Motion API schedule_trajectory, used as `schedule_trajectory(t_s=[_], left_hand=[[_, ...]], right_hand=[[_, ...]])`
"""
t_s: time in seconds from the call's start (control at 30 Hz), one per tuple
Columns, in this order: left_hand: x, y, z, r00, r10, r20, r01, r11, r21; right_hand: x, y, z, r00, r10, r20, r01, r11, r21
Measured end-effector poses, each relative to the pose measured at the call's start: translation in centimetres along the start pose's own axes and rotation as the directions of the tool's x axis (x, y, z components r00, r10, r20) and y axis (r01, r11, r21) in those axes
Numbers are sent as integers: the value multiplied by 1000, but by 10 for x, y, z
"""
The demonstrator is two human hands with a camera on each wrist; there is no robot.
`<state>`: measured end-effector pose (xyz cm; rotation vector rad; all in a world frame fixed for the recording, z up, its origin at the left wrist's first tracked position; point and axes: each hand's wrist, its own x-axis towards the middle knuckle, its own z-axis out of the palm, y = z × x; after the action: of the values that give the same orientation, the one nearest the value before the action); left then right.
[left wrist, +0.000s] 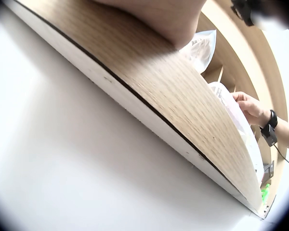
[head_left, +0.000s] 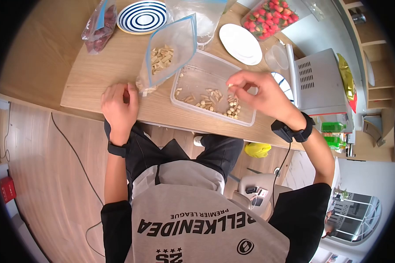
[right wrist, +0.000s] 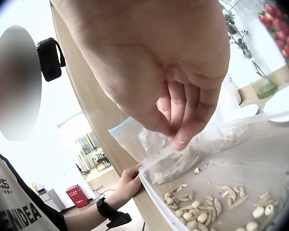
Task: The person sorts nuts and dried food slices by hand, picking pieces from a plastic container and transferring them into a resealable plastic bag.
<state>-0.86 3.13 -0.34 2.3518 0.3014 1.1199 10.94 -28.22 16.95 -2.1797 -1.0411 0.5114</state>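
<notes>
My right hand (head_left: 260, 90) is over a clear plastic box (head_left: 253, 117), thumb and fingertips pinching a small pale piece (head_left: 231, 85). In the right wrist view the fingertips of that hand (right wrist: 168, 91) meet above the box, hiding the piece. On the box floor lie round pale seeds (right wrist: 189, 216) and beige elongated pieces (right wrist: 237, 202). A zip bag (head_left: 180, 52) holding similar beige pieces (head_left: 161, 59) leans by the box's left side. My left hand (head_left: 120, 105) rests on the table beside the bag's lower end, fingers loosely curled, holding nothing.
Behind stand a blue-striped plate (head_left: 142, 17), a bag of dark red food (head_left: 101, 33), another clear bag (head_left: 206, 19), a white plate (head_left: 240, 44) and a tub of strawberries (head_left: 271, 18). A grey appliance (head_left: 318, 72) is at the right. The table's front edge (head_left: 162, 122) runs before my body.
</notes>
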Motion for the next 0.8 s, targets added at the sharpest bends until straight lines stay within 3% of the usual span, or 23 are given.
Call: schedule_trajectory(t_s=[0.07, 0.2, 0.27, 0.4, 0.47, 0.57, 0.6, 0.67, 0.77, 0.8], left_hand=[[0, 1, 0, 1000, -12, 3, 12, 1000, 2], [1, 0, 1, 1000, 12, 2, -12, 1000, 6], [0, -1, 0, 1000, 2, 6, -3, 1000, 6], [-1, -3, -1, 1000, 0, 20, 0, 1000, -5], [-2, -4, 1, 1000, 4, 11, -4, 1000, -7], [-2, -4, 2, 1000, 5, -3, -5, 999, -32], [-2, -4, 2, 1000, 3, 4, -3, 999, -37], [-2, -3, 3, 999, -49, 21, 49, 999, -8], [-3, -5, 4, 998, -50, 32, 49, 999, 8], [-2, -5, 4, 998, -54, 35, 53, 999, 12]], right_hand=[[12, -14, -7, 992, -77, -97, 63, 988, -142], [54, -34, -12, 951, -221, -214, 187, 968, -165], [73, -45, -10, 865, -410, -291, 383, 912, -145], [74, -57, -5, 856, -412, -313, 393, 911, -124], [62, -54, -7, 911, -338, -236, 283, 930, -236], [47, -24, 3, 969, -230, -91, 205, 952, -226], [44, -12, 8, 971, -221, -91, 196, 955, -224], [38, 11, 16, 963, -173, 209, 219, 950, -222], [37, 33, 37, 923, -211, 323, 312, 900, -305], [39, 32, 41, 924, -136, 358, 254, 917, -308]])
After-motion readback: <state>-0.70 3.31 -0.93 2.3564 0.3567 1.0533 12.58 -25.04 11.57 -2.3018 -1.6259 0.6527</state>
